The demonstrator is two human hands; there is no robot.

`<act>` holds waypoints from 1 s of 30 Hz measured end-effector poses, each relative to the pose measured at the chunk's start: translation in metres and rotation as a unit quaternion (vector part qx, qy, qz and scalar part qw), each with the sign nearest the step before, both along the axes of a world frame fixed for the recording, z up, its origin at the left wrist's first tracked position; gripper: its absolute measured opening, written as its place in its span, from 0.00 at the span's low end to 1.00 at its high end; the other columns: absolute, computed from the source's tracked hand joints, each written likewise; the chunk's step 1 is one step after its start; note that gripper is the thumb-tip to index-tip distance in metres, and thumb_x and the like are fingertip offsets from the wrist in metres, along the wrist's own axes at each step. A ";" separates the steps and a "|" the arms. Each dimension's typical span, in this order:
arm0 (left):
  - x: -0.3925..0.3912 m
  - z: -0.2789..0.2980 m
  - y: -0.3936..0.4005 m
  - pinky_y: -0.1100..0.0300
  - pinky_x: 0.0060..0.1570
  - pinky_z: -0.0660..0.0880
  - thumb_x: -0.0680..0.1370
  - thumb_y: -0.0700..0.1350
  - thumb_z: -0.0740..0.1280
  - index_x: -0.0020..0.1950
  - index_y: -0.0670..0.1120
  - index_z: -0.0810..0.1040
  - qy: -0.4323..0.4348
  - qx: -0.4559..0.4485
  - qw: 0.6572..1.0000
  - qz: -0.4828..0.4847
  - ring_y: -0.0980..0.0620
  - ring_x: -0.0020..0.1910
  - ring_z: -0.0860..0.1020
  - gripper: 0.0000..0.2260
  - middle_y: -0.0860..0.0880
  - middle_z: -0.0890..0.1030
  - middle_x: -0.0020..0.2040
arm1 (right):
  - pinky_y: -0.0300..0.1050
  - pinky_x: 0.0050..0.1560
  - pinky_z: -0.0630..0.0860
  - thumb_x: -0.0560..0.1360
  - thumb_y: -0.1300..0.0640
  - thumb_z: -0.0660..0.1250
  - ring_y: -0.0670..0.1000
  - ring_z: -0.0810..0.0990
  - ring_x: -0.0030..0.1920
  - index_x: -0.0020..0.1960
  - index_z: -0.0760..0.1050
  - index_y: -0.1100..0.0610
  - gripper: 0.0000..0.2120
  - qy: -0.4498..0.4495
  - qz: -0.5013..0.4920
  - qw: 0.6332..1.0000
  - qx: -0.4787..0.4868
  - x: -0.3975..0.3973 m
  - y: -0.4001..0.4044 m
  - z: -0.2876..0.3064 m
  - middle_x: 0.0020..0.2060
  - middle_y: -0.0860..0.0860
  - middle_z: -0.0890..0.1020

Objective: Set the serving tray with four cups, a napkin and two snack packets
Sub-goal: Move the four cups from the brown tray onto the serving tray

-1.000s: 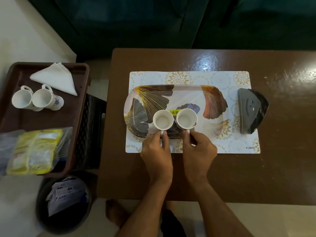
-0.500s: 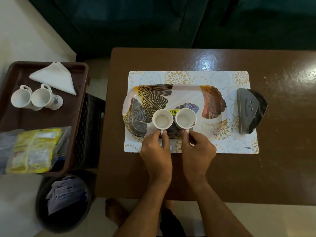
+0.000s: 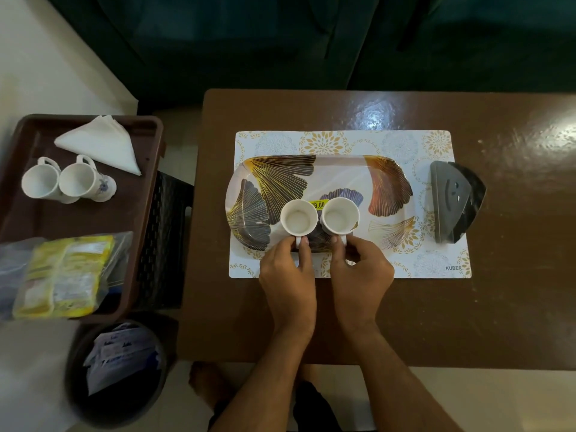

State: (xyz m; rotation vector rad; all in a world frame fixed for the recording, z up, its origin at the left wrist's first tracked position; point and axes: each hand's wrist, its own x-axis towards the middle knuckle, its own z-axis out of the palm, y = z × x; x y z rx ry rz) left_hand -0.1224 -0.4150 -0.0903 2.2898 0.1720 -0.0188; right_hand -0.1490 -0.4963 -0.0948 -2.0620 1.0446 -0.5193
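The serving tray, an oblong one printed with gold, dark and rust-coloured fan leaves, lay on a pale floral placemat on the brown desk. Two plain white cups stood side by side on its near half, a yellow price sticker showing between them. The left hand pinched the handle of the left cup between thumb and fingers; the right hand was closed the same way on the handle of the right cup. Both cups were empty and upright.

To the left, a brown crate held two more white cups, touching each other and lying tilted, one with a blue flower mark, a folded white napkin behind them, and yellow snack packets in clear wrap at its near end. A dark napkin holder stood at the placemat's right edge.
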 end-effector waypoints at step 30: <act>0.152 0.050 0.285 0.50 0.69 0.75 0.82 0.53 0.67 0.71 0.42 0.76 -0.117 0.133 0.979 -0.102 0.46 0.67 0.77 0.21 0.44 0.81 0.66 | 0.51 0.65 0.74 0.78 0.44 0.70 0.54 0.77 0.62 0.65 0.76 0.56 0.22 0.027 0.234 0.959 -0.155 0.154 0.208 0.052 0.60 0.54 0.81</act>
